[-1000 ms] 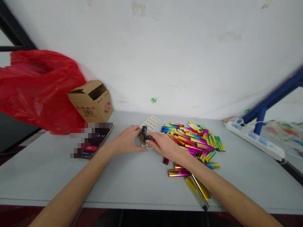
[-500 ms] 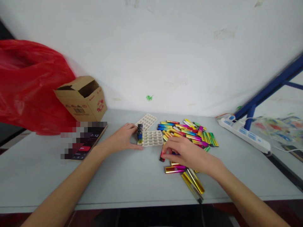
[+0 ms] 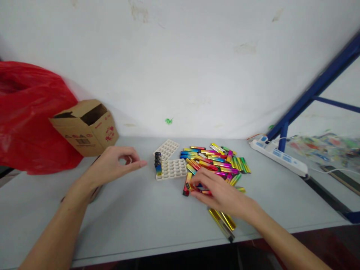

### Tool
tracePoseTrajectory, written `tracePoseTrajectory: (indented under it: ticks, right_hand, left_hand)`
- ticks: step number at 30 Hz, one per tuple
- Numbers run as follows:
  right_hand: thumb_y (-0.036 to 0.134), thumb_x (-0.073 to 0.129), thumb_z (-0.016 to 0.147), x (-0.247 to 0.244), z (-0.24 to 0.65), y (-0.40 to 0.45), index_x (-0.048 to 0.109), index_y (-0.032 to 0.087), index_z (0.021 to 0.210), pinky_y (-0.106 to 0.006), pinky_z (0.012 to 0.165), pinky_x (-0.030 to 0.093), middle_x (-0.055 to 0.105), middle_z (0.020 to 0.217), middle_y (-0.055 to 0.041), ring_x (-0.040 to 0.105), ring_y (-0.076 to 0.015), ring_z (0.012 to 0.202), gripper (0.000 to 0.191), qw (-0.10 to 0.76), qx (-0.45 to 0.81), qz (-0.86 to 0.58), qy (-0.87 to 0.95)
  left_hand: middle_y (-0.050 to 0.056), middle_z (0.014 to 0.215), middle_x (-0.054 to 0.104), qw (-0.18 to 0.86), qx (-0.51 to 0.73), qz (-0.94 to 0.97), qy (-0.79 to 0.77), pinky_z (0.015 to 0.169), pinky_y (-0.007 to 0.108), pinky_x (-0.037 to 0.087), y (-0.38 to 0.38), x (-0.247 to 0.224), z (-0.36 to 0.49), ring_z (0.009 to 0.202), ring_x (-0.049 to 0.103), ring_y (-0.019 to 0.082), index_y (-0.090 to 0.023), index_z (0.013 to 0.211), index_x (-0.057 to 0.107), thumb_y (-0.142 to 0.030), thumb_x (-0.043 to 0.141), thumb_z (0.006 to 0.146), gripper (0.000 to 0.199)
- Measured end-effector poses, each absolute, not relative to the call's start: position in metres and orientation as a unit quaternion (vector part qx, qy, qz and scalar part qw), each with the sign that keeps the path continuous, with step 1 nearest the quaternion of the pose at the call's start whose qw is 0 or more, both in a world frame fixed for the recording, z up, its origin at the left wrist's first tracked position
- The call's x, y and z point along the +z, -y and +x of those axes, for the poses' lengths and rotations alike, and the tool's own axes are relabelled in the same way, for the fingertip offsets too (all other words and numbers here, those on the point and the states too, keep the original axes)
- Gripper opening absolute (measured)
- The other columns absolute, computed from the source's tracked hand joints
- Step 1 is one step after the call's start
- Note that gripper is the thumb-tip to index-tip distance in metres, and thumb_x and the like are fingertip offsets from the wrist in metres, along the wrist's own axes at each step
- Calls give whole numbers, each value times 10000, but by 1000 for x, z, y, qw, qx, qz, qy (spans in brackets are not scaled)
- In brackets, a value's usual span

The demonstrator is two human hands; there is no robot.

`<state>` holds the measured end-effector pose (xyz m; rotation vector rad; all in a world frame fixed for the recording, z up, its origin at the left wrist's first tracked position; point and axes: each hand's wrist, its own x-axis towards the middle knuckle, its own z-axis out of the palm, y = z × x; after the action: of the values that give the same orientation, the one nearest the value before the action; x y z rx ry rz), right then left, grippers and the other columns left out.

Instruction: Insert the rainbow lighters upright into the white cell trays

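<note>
The left hand (image 3: 112, 163) has just drawn away from the near tray (image 3: 174, 169) and hangs well apart to its left, thumb and fingers parted, seemingly gripping nothing. The right hand (image 3: 213, 189) stays low over the near edge of the spread of lighters, now pinching something small between its fingertips.

Across the grey worktop (image 3: 135, 225), the loose lighters (image 3: 206, 164) lie in a bright metallic heap to the right of the trays. The near tray rests flat with no hand steadying it; the far tray (image 3: 169, 148) lies slanted just behind. With the left hand gone, I can see the short upright row (image 3: 159, 169) standing unaided in the near tray's left end, dark tops up; the other pockets look unfilled.

Smallest is the pinched piece, probably a dark-capped lighter (image 3: 188, 186), its body mostly hidden by the hand.
</note>
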<state>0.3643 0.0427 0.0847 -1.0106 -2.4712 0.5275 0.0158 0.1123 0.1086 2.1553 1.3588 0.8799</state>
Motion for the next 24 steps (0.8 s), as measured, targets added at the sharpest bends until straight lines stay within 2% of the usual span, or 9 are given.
tracePoseTrajectory:
  ticks: [2, 5, 8, 10, 12, 15, 19, 21, 24]
  right_hand:
    - [327, 651, 991, 89, 362, -60, 613, 216, 1096, -295, 703, 532, 663, 883, -15, 634, -166, 772, 157, 305, 246, -375, 840]
    - [397, 646, 974, 88, 350, -85, 584, 218, 1102, -272, 583, 501, 657, 764, 17, 606, -141, 626, 229, 428, 354, -377, 741]
    - [488, 705, 924, 82, 332, -98, 551, 230, 1046, -278, 590, 547, 698, 782, 20, 648, -134, 602, 324, 490, 501, -321, 637]
    - [483, 766, 884, 77, 321, -100, 535, 236, 1007, -300, 672, 596, 733, 808, 20, 708, -143, 661, 360, 490, 567, -292, 593]
    - [460, 806, 859, 72, 313, -98, 526, 235, 979, -324, 747, 620, 760, 838, 12, 751, -157, 731, 379, 474, 609, -279, 571]
    - [454, 807, 865, 66, 304, -91, 520, 229, 977, -351, 803, 626, 782, 871, -5, 776, -176, 790, 381, 446, 644, -265, 562]
    - [474, 761, 900, 64, 296, -86, 509, 229, 975, -330, 738, 610, 791, 915, -29, 777, -195, 829, 359, 428, 615, -291, 595]
    - [460, 755, 905, 67, 297, -87, 551, 220, 981, -329, 750, 597, 786, 974, -42, 761, -193, 856, 324, 408, 541, -323, 661]
    - [415, 691, 967, 73, 308, -94, 627, 209, 1069, -332, 815, 583, 767, 1044, -51, 733, -184, 905, 239, 358, 410, -348, 763]
  left_hand:
    - [13, 516, 565, 290, 349, 760, -465, 485, 227, 378, -106, 115, 21, 514, 491, 149, -205, 519, 630, -546, 737, 794, 451]
    - [14, 514, 578, 415, 273, 753, -432, 454, 210, 365, -97, 112, 37, 491, 496, 133, -187, 533, 630, -449, 744, 823, 407]
    - [31, 651, 699, 514, 212, 720, -415, 449, 211, 422, -91, 99, 57, 517, 598, 153, -186, 888, 746, -399, 755, 845, 218]
    - [49, 773, 739, 544, 283, 678, -405, 422, 221, 438, -88, 93, 72, 533, 635, 165, -200, 1177, 694, -430, 741, 866, 390]
    - [53, 809, 727, 552, 381, 632, -389, 439, 241, 473, -84, 89, 86, 560, 644, 168, -191, 1226, 668, -443, 745, 868, 445]
    - [17, 698, 656, 553, 480, 565, -379, 507, 248, 493, -78, 87, 104, 586, 588, 143, -159, 1087, 717, -421, 743, 885, 332]
    - [-40, 592, 526, 550, 544, 494, -396, 484, 217, 381, -76, 83, 114, 522, 426, 92, -155, 995, 743, -455, 755, 876, 323]
    - [-17, 657, 573, 512, 557, 502, -420, 517, 225, 388, -78, 81, 112, 556, 444, 96, -153, 908, 738, -471, 752, 874, 320]
    - [21, 796, 662, 446, 577, 534, -428, 649, 256, 487, -81, 84, 103, 693, 576, 140, -171, 812, 667, -498, 693, 922, 346]
